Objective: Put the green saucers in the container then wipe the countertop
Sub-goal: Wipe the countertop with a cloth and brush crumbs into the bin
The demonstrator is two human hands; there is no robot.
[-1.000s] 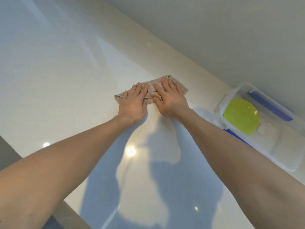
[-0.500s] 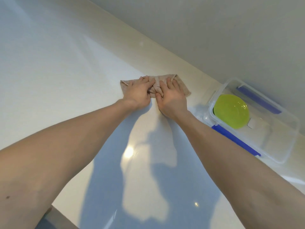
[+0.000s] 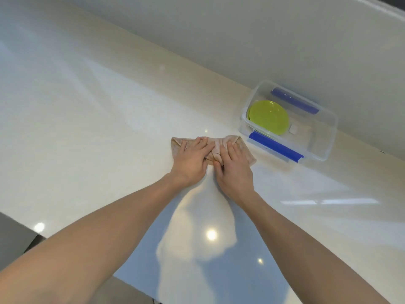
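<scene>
glossy countertop (image 3: 109,132), clear plastic container (image 3: 324,137), cloth (image 3: 243,150)

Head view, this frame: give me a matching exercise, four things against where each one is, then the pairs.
Things:
1. green saucers
2. cloth
3. container
4. left hand

Places:
A. on the countertop by the wall
B. pressed flat under both hands
C. on the cloth's left part
D. stacked inside the clear box

Pairs: 1-D, 2-B, 3-A, 4-C

Plain pale wall (image 3: 241,29); dark floor (image 3: 13,238), perhaps tile.
</scene>
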